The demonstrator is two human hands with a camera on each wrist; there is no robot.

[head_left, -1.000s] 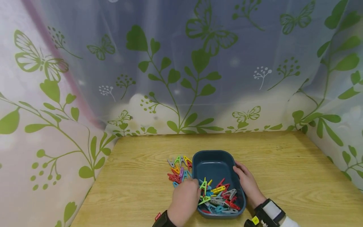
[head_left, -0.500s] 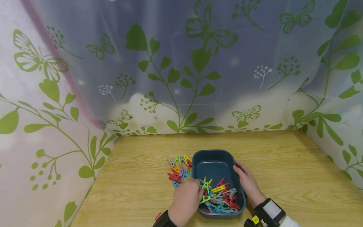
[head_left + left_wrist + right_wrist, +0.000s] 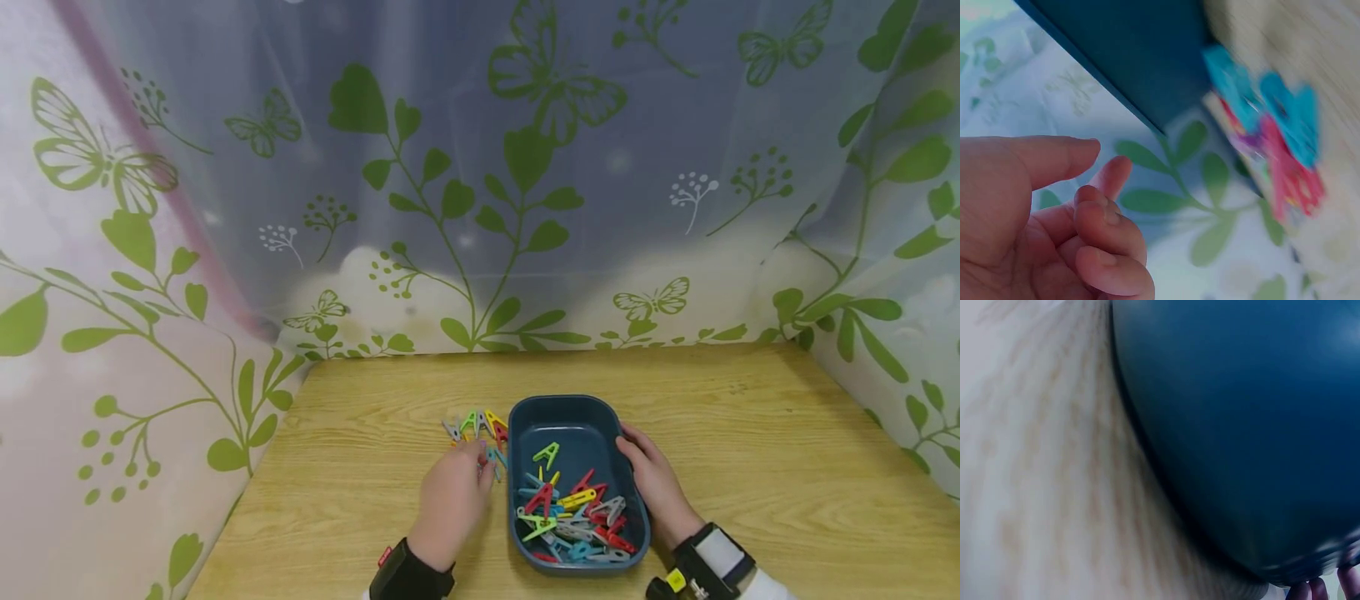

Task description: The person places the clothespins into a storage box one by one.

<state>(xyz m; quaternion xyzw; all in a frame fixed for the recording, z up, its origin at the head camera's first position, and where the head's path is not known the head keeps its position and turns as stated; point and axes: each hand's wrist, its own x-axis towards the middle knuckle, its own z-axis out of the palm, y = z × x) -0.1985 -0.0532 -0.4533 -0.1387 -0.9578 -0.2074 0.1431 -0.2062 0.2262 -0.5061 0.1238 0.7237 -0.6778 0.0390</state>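
The box (image 3: 581, 450) stands at the lower centre of the frame, its near edge close to the bottom of the picture and its far edge well short of the back of the bench (image 3: 337, 483). Its left rim runs just beside the loose pegs (image 3: 497, 423), so the gap there is slim; on its right, past the right hand (image 3: 660, 483), the wood stretches wide toward the cloth (image 3: 450, 167). The right hand's grip holds the box by its right wall, thumb at the rim. The left hand (image 3: 453, 504) is over the near side of the loose pegs, left of the box; in the left wrist view its grip is fairly wide, thumb and forefinger apart with nothing between them, the other fingers loosely bent. The bench is pale grained wood, and the cloth, printed with green leaves and butterflies, rises behind it and at both sides. There are one box, two hands and two wrist straps (image 3: 716, 558), one on each arm. The pegs in the box overlap, mostly heaped in its near half, at least a dozen; two are lime, one lying apart toward the middle. The loose pegs are partly hidden by the hand, so their full number cannot be told.
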